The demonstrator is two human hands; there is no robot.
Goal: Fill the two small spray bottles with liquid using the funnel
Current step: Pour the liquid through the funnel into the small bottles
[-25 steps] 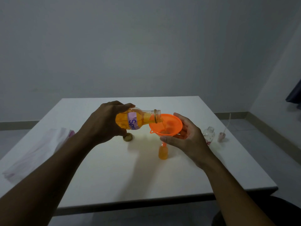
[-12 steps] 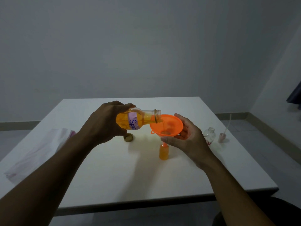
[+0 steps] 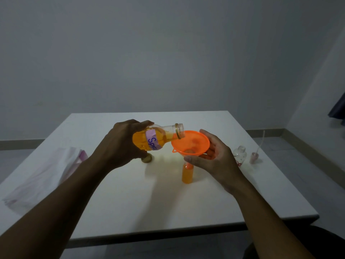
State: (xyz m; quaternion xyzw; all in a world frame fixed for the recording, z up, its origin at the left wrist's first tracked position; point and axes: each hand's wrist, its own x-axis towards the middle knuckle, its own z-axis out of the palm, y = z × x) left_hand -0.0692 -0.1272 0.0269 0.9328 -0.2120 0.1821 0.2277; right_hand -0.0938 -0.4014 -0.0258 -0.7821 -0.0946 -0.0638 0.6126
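- Filling looks close to done for the first small spray bottle (image 3: 187, 173), just right of centre frame: it stands upright on the white table (image 3: 168, 202), orange nearly to its neck, with the spout of the orange funnel (image 3: 190, 142) in its mouth.
- The left hand (image 3: 121, 144) is wrapped around the large labelled bottle (image 3: 155, 139), which is tipped with its open neck at the funnel's rim; little or no stream shows, so pouring seems to be ending.
- The right hand (image 3: 212, 157) cups the funnel's bowl from the right, fingers curled loosely about it.
- Left to do, I judge: the second spray bottle (image 3: 240, 156), clear and seemingly empty, stands at mid-right, with a pump top (image 3: 254, 157) just beside it.
- A gold cap (image 3: 147, 158) lies under the left hand; a plastic bag (image 3: 46, 174) lies at the left edge.
- Open tabletop lies toward the bottom of the frame; the second bottle stands nearer the right edge, so room there is tighter.
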